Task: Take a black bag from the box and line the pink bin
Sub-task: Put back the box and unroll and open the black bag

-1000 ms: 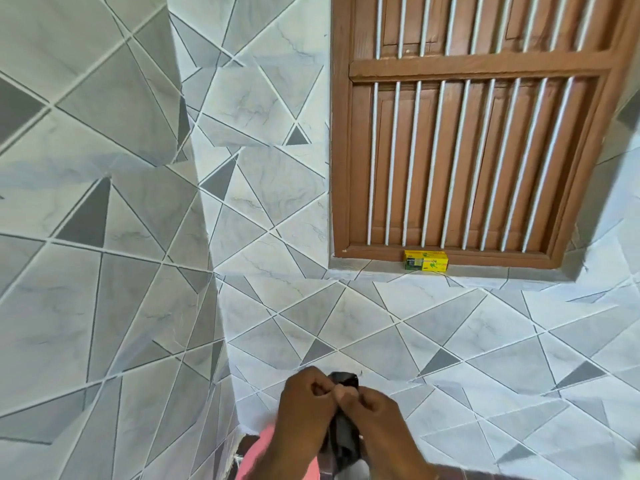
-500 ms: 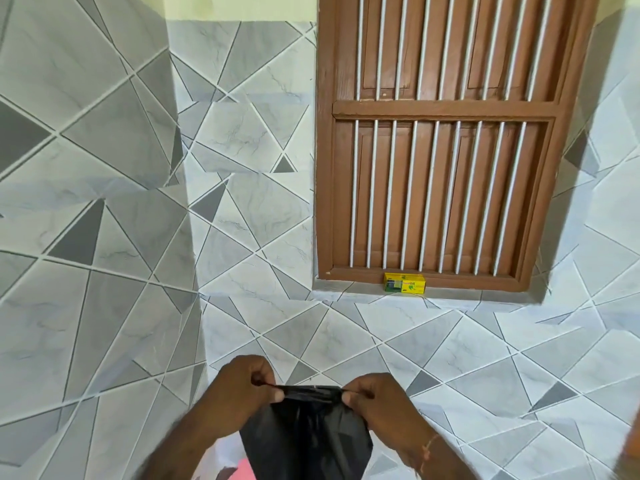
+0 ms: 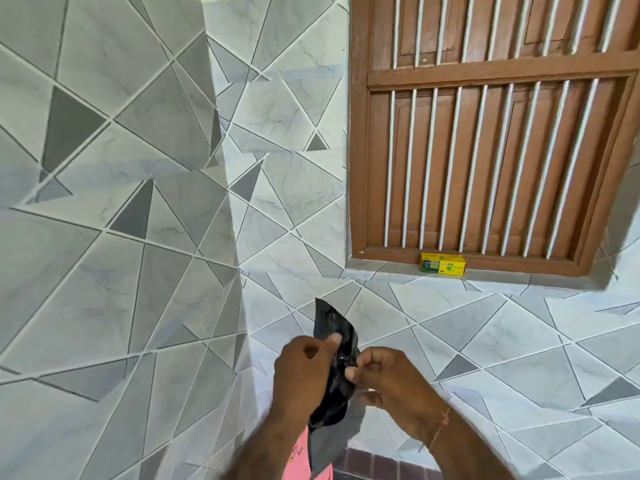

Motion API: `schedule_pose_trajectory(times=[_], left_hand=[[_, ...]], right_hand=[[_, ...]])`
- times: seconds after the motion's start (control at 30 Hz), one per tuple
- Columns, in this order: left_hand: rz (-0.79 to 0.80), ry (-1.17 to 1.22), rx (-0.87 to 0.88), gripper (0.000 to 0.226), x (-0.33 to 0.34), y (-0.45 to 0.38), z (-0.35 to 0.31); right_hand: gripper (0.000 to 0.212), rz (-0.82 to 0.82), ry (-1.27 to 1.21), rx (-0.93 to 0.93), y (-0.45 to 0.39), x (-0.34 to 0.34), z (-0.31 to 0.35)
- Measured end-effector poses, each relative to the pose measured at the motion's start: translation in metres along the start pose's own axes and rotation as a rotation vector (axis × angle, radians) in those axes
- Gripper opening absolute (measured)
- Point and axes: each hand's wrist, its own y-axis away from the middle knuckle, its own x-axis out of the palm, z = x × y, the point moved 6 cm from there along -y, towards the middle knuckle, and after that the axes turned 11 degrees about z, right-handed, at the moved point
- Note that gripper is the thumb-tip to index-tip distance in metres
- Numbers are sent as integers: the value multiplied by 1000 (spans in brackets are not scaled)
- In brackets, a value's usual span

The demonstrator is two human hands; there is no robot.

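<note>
Black bag (image 3: 335, 362) bunched narrow now, no longer stretched wide between the hands as half a second ago. Long axis near upright, top corner pointing up-left. Pinched by left hand (image 3: 304, 368) and right hand (image 3: 388, 379) above pink bin (image 3: 304, 455), before tiled wall (image 3: 138, 271).

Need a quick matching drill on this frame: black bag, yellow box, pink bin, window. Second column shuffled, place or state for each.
Column A
1. black bag
2. yellow box
3. pink bin
4. window

Column B
a. on the sill, against the frame
b. only a sliver shows at the bottom edge, below the hands
c. brown wood behind white bars
d. pinched between left hand and right hand, crumpled

Pairs: 1-d, 2-a, 3-b, 4-c
</note>
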Motion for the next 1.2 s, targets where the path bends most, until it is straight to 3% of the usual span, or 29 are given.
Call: schedule_pose_trajectory(times=[0.03,0.1,0.17,0.33,0.43,0.53,0.63,0.73,0.83,0.93,1.0,1.03,1.13,1.2], left_hand=[[124,77,-72,49,10,-1,9],[202,238,-121,29,17,-2,17],[99,276,-129,13,9,-4,20],[-273,477,-182,19,-32,-6,50],[-247,608,-191,18,-39,-11,63],[-167,610,-82,19,-42,-8,46],[30,403,87,33,-42,-5,24],[217,175,191,40,-37,-2,9],[281,-39,215,47,-44,2,1],[228,-427,166,41,-63,-1,15],[145,-795,29,16,-81,-3,31],[121,-931,-33,19,-87,-3,38],[114,-1066,-150,33,-93,-6,56],[64,-1074,-184,35,-95,-7,60]], right_hand=[[17,19,40,6,0,2,-1],[13,39,94,14,3,6,-3],[16,2,19,8,5,1,-6],[22,-304,-260,58,17,-40,-36],[29,-329,-53,206,21,-45,-65],[8,-425,284,213,21,-51,-61],[54,-474,455,41,16,-43,-24],[77,-276,467,-65,-10,-16,6],[57,-88,359,-12,-37,6,10],[37,-236,548,-81,-42,4,17],[34,-331,783,-170,-33,2,24],[32,-326,972,-225,-28,5,27],[25,-94,1562,-270,-22,28,13],[27,50,1760,-187,-24,34,0]])
